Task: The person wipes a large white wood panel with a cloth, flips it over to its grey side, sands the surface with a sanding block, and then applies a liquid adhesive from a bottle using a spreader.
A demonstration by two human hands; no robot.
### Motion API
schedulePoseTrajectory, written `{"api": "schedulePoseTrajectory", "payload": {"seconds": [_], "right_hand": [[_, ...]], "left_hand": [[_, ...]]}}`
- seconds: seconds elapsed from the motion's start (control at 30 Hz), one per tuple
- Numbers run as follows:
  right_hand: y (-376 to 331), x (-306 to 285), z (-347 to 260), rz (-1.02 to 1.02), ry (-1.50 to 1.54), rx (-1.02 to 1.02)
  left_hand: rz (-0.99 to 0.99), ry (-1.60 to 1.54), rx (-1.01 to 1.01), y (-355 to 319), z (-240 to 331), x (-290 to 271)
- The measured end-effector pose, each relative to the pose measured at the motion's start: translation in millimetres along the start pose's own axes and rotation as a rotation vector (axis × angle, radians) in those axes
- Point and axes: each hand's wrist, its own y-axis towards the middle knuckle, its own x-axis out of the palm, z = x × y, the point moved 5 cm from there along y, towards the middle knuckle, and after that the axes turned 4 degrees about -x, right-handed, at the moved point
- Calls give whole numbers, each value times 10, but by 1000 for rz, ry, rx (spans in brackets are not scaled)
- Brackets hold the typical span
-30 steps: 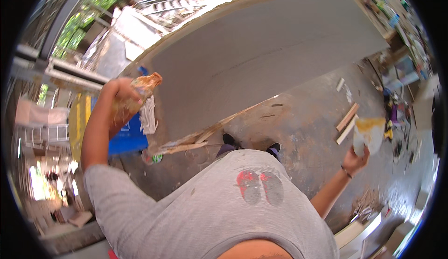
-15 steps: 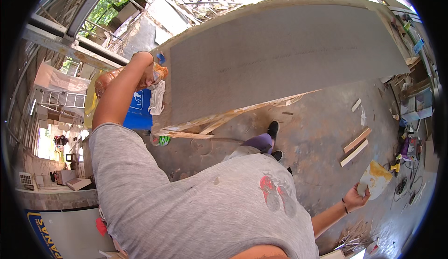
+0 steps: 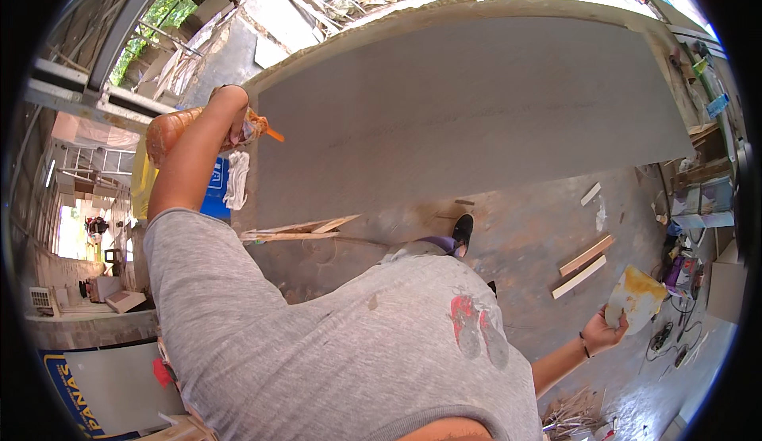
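Note:
My left hand (image 3: 236,126) is closed around the neck of a large plastic bottle (image 3: 168,134) with amber-orange, glue-like contents. The bottle lies almost level, and its narrow orange tip (image 3: 274,134) points right, over the left end of a big grey sheet (image 3: 476,100). Whether anything flows from the tip, I cannot tell. Low on the right, away from the sheet, my right hand (image 3: 605,333) pinches a thin pale scraper-like piece (image 3: 637,298) by its edge. Yellow-brown smears cover its upper part.
A white cloth (image 3: 236,179) hangs by a blue container (image 3: 214,195) beside the sheet's left end. Pointed wood strips (image 3: 305,228) jut out under the near-left corner. Two wood battens (image 3: 583,266) lie on the floor; tools and cords (image 3: 679,298) are at far right.
My left hand has brought the bottle up to the sheet's left end, and its orange tip now shows. The view has shifted slightly. My right hand keeps its hold on the smeared piece.

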Motion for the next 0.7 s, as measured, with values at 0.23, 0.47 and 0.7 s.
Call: {"api": "schedulePoseTrajectory", "payload": {"seconds": [0.23,0.47,0.7], "right_hand": [[540,310,169,53,14,-1],[1102,411,132,35,32,-15],[1629,455,-319,139,-55,-142]], "left_hand": [[129,99,161,-606,704,-1065],[701,202,404,-2472,1999,-2863],[1069,0,617,-3948,2976,-4479]]}}
